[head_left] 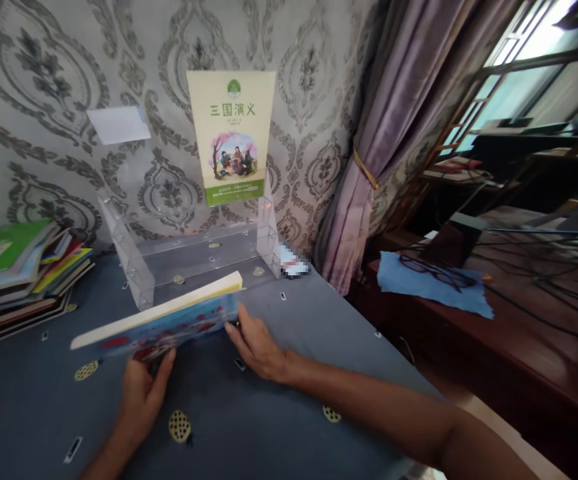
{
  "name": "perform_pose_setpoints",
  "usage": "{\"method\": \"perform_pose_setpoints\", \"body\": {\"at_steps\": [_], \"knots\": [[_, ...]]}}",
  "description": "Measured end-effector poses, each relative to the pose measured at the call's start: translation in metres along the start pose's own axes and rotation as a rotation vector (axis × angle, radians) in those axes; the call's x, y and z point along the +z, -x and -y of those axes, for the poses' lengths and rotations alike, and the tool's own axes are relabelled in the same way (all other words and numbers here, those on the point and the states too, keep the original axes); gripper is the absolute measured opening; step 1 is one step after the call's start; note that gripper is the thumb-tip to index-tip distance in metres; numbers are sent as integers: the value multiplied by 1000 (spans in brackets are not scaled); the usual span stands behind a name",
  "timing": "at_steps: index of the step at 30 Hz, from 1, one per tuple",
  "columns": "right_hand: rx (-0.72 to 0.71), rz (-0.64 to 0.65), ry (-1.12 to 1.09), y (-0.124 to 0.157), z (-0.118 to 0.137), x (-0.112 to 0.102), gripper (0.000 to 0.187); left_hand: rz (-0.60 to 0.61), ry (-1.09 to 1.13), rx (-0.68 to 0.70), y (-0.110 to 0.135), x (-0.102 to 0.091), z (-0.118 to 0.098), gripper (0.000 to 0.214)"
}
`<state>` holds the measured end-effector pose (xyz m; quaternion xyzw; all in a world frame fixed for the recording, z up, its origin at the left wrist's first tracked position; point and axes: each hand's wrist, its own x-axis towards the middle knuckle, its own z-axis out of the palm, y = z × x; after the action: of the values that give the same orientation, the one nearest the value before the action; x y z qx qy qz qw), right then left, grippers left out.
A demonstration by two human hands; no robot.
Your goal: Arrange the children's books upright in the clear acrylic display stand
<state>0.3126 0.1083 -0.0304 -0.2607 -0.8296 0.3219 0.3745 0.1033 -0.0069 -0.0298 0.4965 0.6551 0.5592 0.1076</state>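
A book (183,321) with a blue, colourful cover is tilted above the table, its pale page edges facing up and away. My left hand (143,383) grips its lower edge, thumb along the cover. At the book's right end, my right hand (259,340) closes on the corner with thumb and fingers. Just beyond stands a clear acrylic rack (133,250) with transparent side panels. On its upper part, a cream and green book (239,133) stands upright with its cover towards me. A blank white card (119,125) shows at the rack's upper left.
A stack of books (19,267) lies at the table's left. The table (269,427) has a dark grey cloth with pineapple prints. To the right, a lower red-brown desk (543,320) bears a blue cloth (433,283), glasses (439,272) and tangled cables. A tied purple curtain (369,147) hangs between.
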Motion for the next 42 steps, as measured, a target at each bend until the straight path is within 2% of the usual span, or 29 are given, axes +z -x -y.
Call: {"method": "perform_pose_setpoints", "body": {"at_steps": [4,9,14,18,21,25,29,33,38,42], "knots": [[-35,-40,-50,-2,3,-1,19,-42,-12,2,0,0,-4,43],[-10,-23,-80,-5,7,-5,19,-68,37,-1,-8,-1,-14,48],[-61,-30,-88,-12,14,-13,23,-210,103,69,-21,2,-40,49],[-123,-127,-138,-32,30,-27,28,-234,144,152,-35,4,-67,45],[-173,-188,-192,-56,43,-39,31,-246,181,164,-45,4,-75,40],[-203,-236,-180,-79,55,-45,27,-280,148,181,-57,8,-73,35],[-220,-263,-110,-87,58,-42,20,-332,112,176,-69,13,-70,30],[-208,-221,-169,-94,52,-42,19,-253,180,192,-81,9,-62,31],[-166,-151,-294,-101,37,-42,24,-163,325,34,-84,4,-35,43],[-102,-182,-280,-100,27,-31,30,-225,437,-102,-77,14,-17,50]]}}
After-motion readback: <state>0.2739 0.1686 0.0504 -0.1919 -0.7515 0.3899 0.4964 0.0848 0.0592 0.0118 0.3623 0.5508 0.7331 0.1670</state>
